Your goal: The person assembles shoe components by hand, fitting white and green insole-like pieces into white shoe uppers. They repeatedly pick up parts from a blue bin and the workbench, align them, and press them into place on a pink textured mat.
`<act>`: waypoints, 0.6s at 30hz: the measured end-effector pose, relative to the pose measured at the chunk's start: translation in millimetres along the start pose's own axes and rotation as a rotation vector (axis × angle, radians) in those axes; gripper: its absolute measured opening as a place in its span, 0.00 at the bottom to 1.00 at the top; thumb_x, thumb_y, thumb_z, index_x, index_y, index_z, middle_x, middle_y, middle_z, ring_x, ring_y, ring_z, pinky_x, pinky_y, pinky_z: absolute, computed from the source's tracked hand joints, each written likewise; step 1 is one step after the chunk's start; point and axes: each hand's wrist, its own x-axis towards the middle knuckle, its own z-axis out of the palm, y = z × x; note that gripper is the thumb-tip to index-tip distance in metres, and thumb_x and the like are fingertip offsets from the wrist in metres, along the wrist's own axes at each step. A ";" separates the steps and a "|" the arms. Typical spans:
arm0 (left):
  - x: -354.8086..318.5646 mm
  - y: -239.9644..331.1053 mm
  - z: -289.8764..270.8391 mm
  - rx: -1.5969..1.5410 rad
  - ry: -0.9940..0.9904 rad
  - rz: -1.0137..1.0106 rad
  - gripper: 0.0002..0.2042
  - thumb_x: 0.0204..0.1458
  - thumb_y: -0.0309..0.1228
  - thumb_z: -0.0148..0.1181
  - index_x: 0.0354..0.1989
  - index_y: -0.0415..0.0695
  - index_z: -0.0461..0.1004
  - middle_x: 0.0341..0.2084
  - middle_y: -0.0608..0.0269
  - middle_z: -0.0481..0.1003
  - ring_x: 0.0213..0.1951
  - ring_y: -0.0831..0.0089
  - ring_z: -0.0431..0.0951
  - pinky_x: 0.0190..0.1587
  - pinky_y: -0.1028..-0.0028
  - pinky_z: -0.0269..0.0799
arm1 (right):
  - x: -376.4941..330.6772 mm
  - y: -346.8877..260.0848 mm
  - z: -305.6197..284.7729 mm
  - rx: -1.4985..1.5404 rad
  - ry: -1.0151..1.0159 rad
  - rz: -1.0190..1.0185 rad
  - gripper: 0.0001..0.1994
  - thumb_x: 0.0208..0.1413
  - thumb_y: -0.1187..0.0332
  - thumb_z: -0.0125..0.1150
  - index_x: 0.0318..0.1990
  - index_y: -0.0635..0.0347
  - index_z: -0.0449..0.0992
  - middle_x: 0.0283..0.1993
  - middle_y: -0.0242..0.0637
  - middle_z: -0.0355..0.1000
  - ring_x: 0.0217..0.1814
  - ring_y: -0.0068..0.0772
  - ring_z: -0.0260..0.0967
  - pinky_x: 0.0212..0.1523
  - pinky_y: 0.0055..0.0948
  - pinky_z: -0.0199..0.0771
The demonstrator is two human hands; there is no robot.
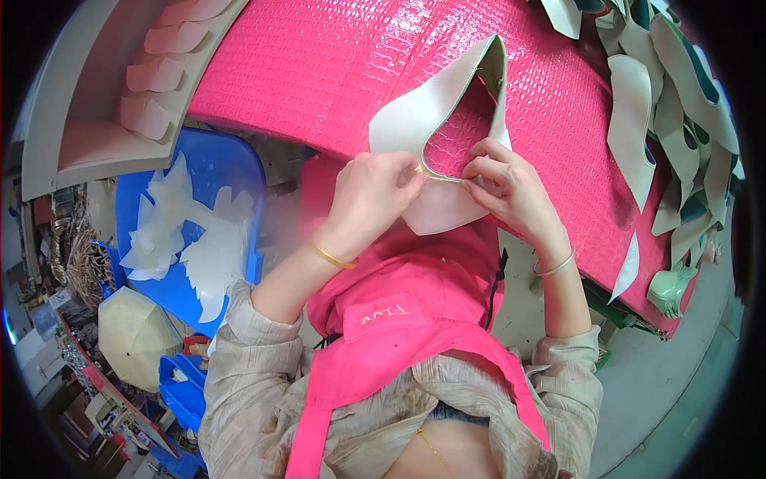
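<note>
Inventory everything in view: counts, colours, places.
Pointed sheet piece with opening: one, off-white, centre
Glossy textured tabletop: one, pink, upper centre
Curved sheet pieces: several, pale, tabletop's right side
Rounded plastic panel: one, blue, left
Thin irregular sheets: several, white, on the panel
Open-sided box: one, cream, upper left
Small clutter: uncounted, mixed, far left
Cloth apron: one, pink, worn
Left hand: one, bare, pinching the piece
Right hand: one, bare, likewise
</note>
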 end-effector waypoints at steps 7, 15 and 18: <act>2.9 -0.9 2.5 0.060 0.032 0.021 0.08 0.42 0.29 0.58 0.21 0.36 0.72 0.14 0.51 0.70 0.18 0.62 0.74 0.22 0.70 0.67 | 0.1 -25.1 9.4 0.071 0.037 0.139 0.07 0.45 0.71 0.56 0.34 0.60 0.75 0.32 0.41 0.71 0.34 0.44 0.70 0.34 0.36 0.70; 3.3 -4.2 2.9 0.038 0.017 0.046 0.07 0.42 0.30 0.59 0.23 0.37 0.73 0.15 0.53 0.72 0.19 0.63 0.74 0.23 0.71 0.68 | 11.6 -28.8 33.1 0.040 0.161 0.291 0.07 0.45 0.68 0.58 0.32 0.61 0.76 0.28 0.42 0.73 0.31 0.43 0.71 0.32 0.34 0.70; 5.1 -12.1 -7.4 -0.003 -0.015 0.101 0.07 0.42 0.28 0.60 0.24 0.37 0.72 0.15 0.54 0.72 0.19 0.64 0.74 0.23 0.72 0.68 | 12.6 -29.0 33.2 0.130 0.142 0.385 0.08 0.43 0.68 0.59 0.32 0.59 0.76 0.26 0.42 0.72 0.29 0.42 0.71 0.31 0.33 0.70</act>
